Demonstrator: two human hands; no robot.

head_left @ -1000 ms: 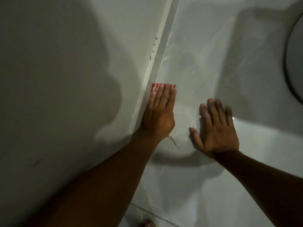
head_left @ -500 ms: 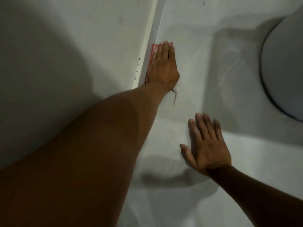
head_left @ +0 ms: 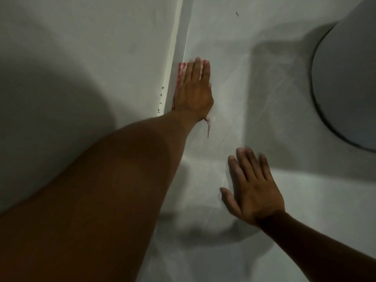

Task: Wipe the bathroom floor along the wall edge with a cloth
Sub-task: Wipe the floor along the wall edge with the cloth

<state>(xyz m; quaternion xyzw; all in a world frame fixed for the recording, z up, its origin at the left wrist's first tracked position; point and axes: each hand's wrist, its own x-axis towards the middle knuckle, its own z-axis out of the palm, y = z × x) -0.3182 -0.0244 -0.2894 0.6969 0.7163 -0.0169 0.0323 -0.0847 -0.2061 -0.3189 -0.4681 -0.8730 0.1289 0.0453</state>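
Down at floor level, a person's left hand (head_left: 193,92) lies flat, fingers straight and together, pressing a red-and-white cloth (head_left: 181,72) onto the pale grey bathroom floor (head_left: 234,82) right where it meets the wall (head_left: 91,58). Most of the cloth is hidden under the palm; a red striped strip shows along the hand's wall side and past the fingertips, touching the light skirting strip (head_left: 179,47) that runs along the base of the wall, and a frayed pinkish thread (head_left: 208,126) trails out from under the wrist onto the floor. The left forearm stretches in from the lower left of the frame, crossing over the wall edge. Well apart from it, nearer the camera, the right hand (head_left: 254,192) rests palm down on bare floor, fingers spread slightly and extended, holding nothing; its fingertips are a little blurred. A few small dark specks (head_left: 161,98) dot the wall just beside the skirting, level with the left hand's knuckles and wrist. At the right edge, the curved base of a pale rounded fixture (head_left: 345,88) stands on the floor, edged by a dark line, though what it is cannot be told. Soft shadows of the arms and body fall across wall and floor in dim light.
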